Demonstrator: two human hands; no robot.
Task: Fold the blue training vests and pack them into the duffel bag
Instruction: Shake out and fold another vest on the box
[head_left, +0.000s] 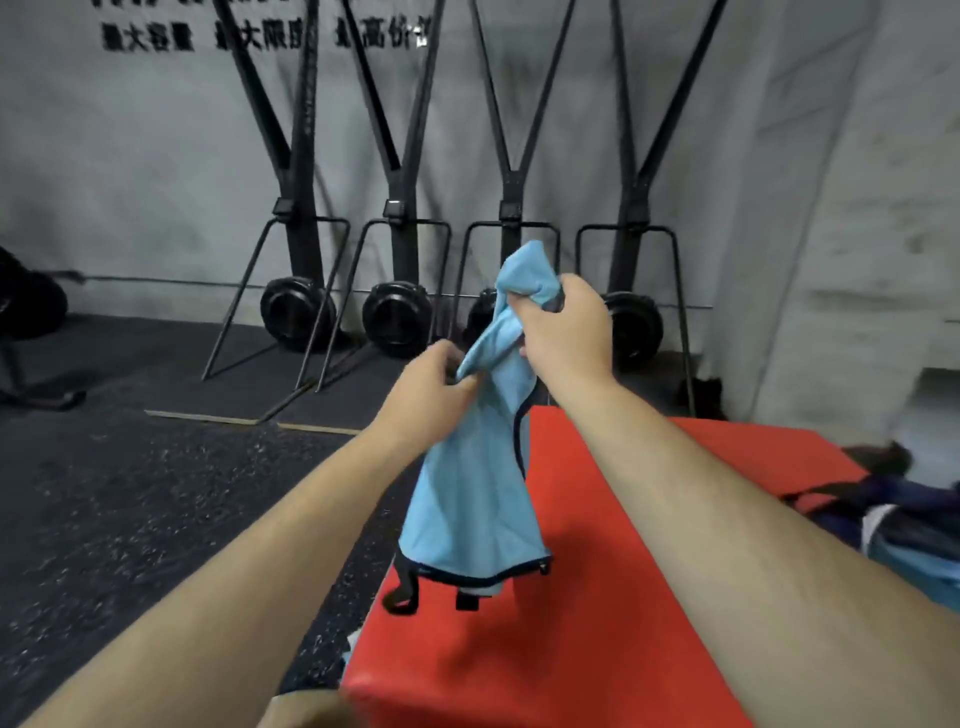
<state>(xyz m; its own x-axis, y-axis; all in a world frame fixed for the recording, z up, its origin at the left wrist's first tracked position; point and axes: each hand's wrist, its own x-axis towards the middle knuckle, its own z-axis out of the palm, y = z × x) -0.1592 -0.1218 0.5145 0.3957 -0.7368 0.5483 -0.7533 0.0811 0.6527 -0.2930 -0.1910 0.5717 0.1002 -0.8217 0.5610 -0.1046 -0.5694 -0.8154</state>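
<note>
The person holds one blue vest (467, 493) in the air at the centre of the frame, above the near-left part of a red box (623, 597). The right hand (563, 325) is fisted round a bunched part of the vest's top. The left hand (434, 387), lower and to its left, pinches a twisted band of the same cloth between thumb and fingers. The body of the vest hangs from both grips as a narrow cone, its dark-trimmed hem just over the box top; whether it touches the box cannot be told. Dark straps (402, 592) dangle below the hem. The bag (883, 506) lies at the right edge of the frame, by the box's right side, with pale blue cloth showing low in it, likely a vest already packed. The step in hand looks like opening the vest out before folding. To do it well, each hand should probably find one shoulder, letting out the bunch in the right hand so the cloth is not twisted. The hands would then draw apart until the vest hangs flat and square. The bare red top offers a firm, flat place to lay it, with the straps tucked in so they do not snag, and the fold should end small enough for the bag's opening.
</note>
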